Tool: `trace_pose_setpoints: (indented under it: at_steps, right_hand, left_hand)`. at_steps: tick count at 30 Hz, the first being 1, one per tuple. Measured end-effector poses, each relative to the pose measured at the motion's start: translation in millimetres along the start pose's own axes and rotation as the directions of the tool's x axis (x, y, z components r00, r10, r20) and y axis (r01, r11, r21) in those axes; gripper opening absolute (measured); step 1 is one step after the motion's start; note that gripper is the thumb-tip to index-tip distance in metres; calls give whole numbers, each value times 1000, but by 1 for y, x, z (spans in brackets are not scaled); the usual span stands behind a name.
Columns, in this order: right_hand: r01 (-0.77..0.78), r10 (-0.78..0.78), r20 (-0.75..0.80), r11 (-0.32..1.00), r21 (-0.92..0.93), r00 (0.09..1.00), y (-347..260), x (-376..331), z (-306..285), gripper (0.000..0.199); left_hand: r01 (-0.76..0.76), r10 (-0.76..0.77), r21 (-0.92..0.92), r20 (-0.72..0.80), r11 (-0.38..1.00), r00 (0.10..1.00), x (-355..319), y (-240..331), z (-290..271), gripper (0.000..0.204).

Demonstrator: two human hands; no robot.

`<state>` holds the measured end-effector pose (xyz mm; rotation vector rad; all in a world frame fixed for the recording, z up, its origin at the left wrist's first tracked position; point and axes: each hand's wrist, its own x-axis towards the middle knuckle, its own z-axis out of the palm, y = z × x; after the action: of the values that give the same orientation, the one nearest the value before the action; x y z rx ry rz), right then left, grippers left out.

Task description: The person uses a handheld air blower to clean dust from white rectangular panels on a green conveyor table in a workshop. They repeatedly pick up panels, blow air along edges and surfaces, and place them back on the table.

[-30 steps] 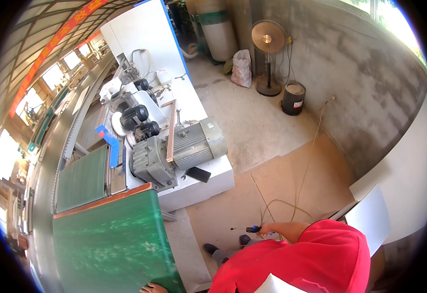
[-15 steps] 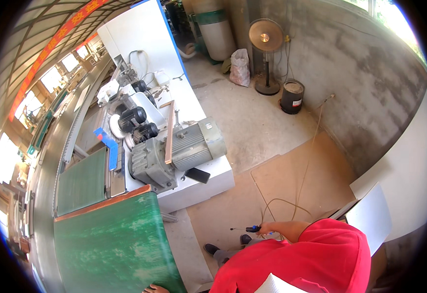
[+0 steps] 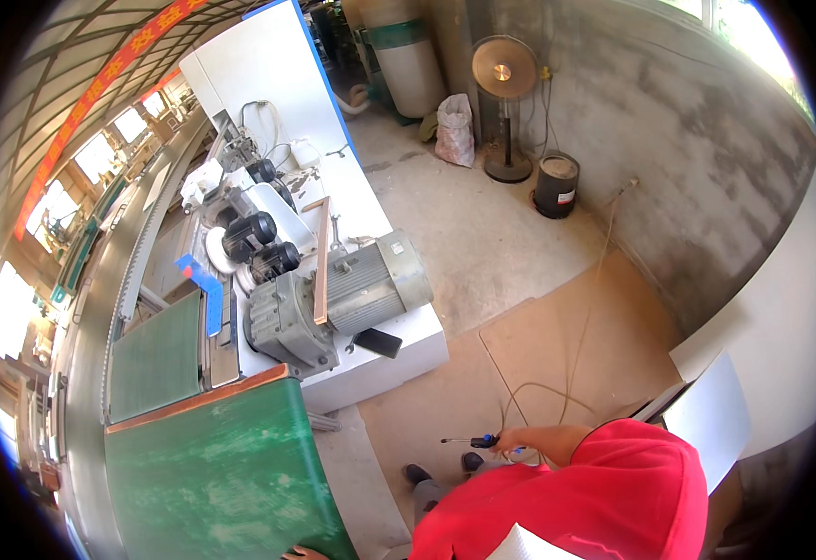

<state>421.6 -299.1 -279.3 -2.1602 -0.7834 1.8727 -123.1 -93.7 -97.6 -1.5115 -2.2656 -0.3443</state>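
My right hand (image 3: 509,439) is closed around a black and blue air blow gun (image 3: 479,441) with a thin nozzle pointing left. A yellowish hose (image 3: 564,403) trails from around that hand over the floor toward the wall. At the lower edge my left hand (image 3: 306,553) rests on the worn green conveyor belt (image 3: 230,457); only its fingers show, lying flat. Beyond the belt stands a machine with a large grey motor (image 3: 370,280) and smaller black motors (image 3: 251,235). A wooden strip (image 3: 323,261) leans across the grey gearbox.
A black phone (image 3: 378,343) and a wrench (image 3: 336,233) lie on the white machine base (image 3: 384,373). Near the concrete wall are a stand fan (image 3: 505,84), a black bucket (image 3: 556,191) and a sack (image 3: 455,131). Brown boards (image 3: 548,327) cover part of the floor. A white panel (image 3: 706,411) stands at right.
The view has shifted slightly. My left hand has slid a little to the right along the belt's near end, and my feet appear slightly farther right. The air blow gun stays in my right hand.
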Motion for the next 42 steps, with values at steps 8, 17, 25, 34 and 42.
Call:
trace_pose_setpoints:
  at_steps: [8, 17, 25, 34, 42]
  right_hand:
    - [97, -94, -31, 988, 117, 995, -43, 3, -1, 44]
    - [222, -182, -221, 960, 172, 958, -111, -89, -92, 40]
    - [527, -386, -364, 696, 488, 848, -138, -105, -237, 27]
    - [592, -547, -313, 464, 659, 776, -163, -103, -487, 32]
    - [609, -593, -353, 309, 730, 724, -200, -34, -679, 32]
  left_hand:
    - [-332, 358, -174, 153, 927, 921, -32, 71, -12, 56]
    - [-187, 962, -953, 208, 240, 177, -90, 321, -54, 52]
    - [10, 852, -952, 269, 305, -450, -143, 506, -71, 63]
    - [95, 869, -993, 15, 71, -494, -206, 788, -150, 44]
    - [235, 893, -941, 124, 244, -432, -186, 1001, -173, 30]
